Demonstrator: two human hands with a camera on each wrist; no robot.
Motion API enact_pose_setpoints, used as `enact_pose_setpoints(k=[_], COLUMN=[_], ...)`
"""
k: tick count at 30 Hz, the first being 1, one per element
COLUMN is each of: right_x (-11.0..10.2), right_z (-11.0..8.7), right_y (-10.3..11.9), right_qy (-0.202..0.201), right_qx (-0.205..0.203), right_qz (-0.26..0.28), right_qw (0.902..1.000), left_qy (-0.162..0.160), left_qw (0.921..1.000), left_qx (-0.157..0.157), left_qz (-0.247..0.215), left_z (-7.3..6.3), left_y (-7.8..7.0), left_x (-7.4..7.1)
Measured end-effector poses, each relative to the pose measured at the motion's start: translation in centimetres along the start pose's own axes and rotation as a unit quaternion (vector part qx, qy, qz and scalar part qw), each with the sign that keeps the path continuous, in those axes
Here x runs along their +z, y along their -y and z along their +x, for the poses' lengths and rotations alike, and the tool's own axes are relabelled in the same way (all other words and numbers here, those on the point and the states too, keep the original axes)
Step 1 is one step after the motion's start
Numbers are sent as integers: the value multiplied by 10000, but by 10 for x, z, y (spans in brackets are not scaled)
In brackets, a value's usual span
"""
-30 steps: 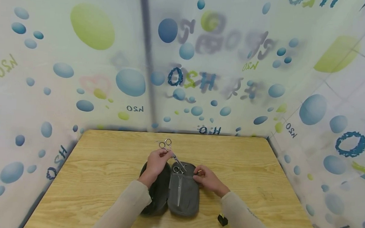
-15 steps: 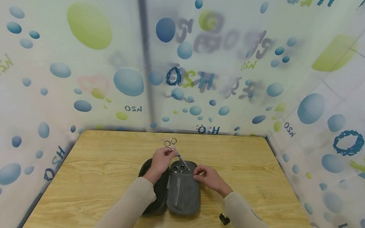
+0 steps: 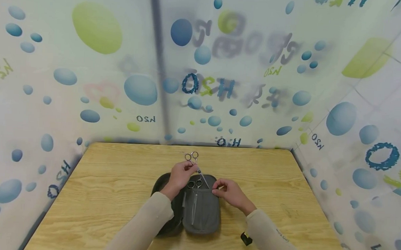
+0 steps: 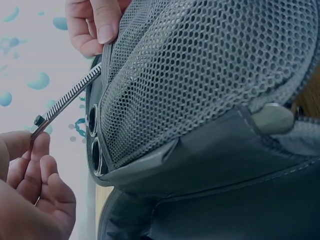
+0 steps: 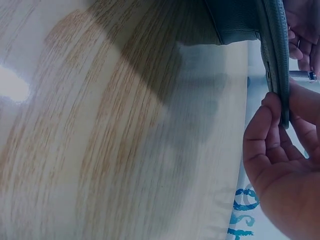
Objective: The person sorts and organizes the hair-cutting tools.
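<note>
My left hand (image 3: 179, 176) pinches a pair of thinning scissors (image 4: 70, 96) near the pivot, finger rings pointing up and away. Their toothed blade slants down to the mouth of the mesh pocket (image 4: 200, 75), and its tip is hidden behind the pocket's edge in the left wrist view. The pocket lines one half of an open grey zip case (image 3: 201, 218). Another pair of scissors (image 3: 198, 183) sits in that pocket, rings showing above the rim. My right hand (image 3: 231, 193) pinches the case's right edge at the pocket rim, thumb on the mesh side.
The case's other half (image 3: 161, 181) lies open on the left, partly under my left forearm. A small black and yellow object (image 3: 246, 239) lies on the wooden table (image 3: 117, 181) beside my right sleeve. A patterned wall rises behind the table.
My left hand has shifted right with the thinning scissors, bringing the blade tip from over the other scissors' rings to the pocket mouth near my right fingers. The right hand keeps its place.
</note>
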State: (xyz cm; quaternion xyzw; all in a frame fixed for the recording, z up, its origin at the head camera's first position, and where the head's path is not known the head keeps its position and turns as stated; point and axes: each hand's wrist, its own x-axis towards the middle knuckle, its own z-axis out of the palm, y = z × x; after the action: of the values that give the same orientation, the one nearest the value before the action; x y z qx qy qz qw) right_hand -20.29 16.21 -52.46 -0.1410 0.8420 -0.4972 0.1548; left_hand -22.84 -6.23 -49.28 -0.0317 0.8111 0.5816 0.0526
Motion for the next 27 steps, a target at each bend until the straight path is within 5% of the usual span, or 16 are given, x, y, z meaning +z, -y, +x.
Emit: enact_pose_setpoints(k=[27], right_x=[2], right_z=[1], right_y=[5], right_qy=[-231], right_qx=[-176], right_qz=[-11], right_qw=[9996], left_qy=[662], left_qw=[9944], left_qx=[66], left_qz=[816], left_z=[16], left_y=[-10], left_x=[9])
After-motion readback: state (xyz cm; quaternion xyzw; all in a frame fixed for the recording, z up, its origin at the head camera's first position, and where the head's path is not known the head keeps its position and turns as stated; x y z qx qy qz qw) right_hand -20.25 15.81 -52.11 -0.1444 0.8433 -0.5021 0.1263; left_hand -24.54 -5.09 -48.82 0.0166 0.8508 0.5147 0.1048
